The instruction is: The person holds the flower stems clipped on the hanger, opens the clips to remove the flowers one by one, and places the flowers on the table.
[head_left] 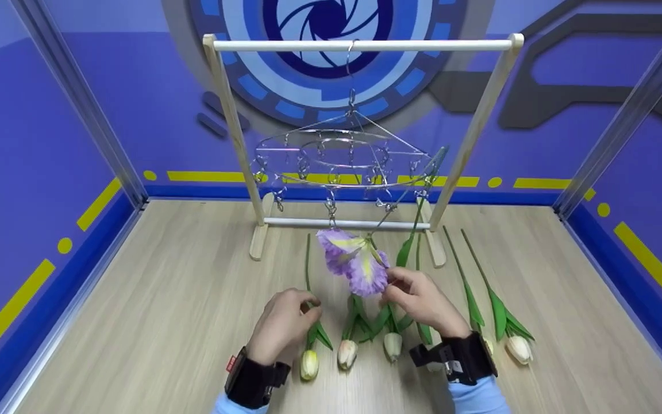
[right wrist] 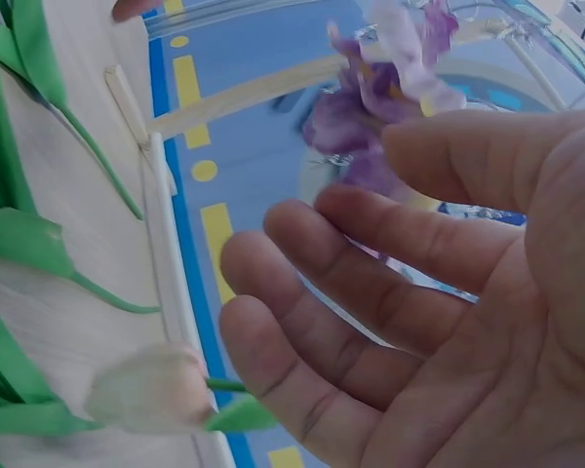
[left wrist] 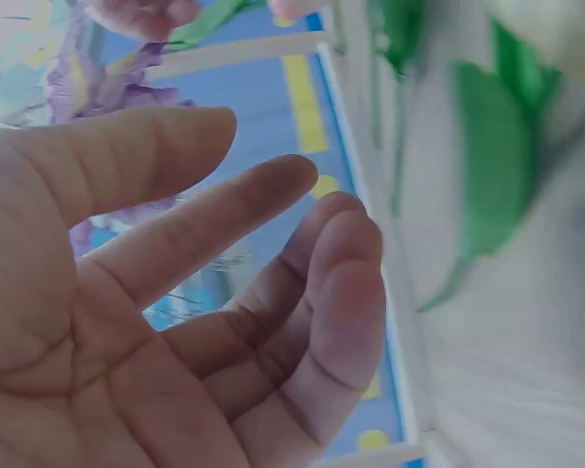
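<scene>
In the head view a purple iris (head_left: 361,261) with yellow-streaked petals hangs below the round metal clip hanger (head_left: 331,185). My right hand (head_left: 423,302) is at the iris's right petal edge, its thumb and forefinger apart in the right wrist view; whether they touch the petal cannot be told. My left hand (head_left: 286,322) hovers with loosely bent fingers above a yellowish tulip (head_left: 309,365), and the left wrist view shows nothing in it. A green stem with a leaf (head_left: 404,253) runs up to a clip on the hanger's right side.
The hanger hooks over the top bar of a wooden rack (head_left: 285,46) at the table's back. More pale tulips lie near the hands, such as a white tulip (head_left: 519,349) on the right. Blue printed walls (head_left: 49,144) enclose the wood-grain table (head_left: 164,322).
</scene>
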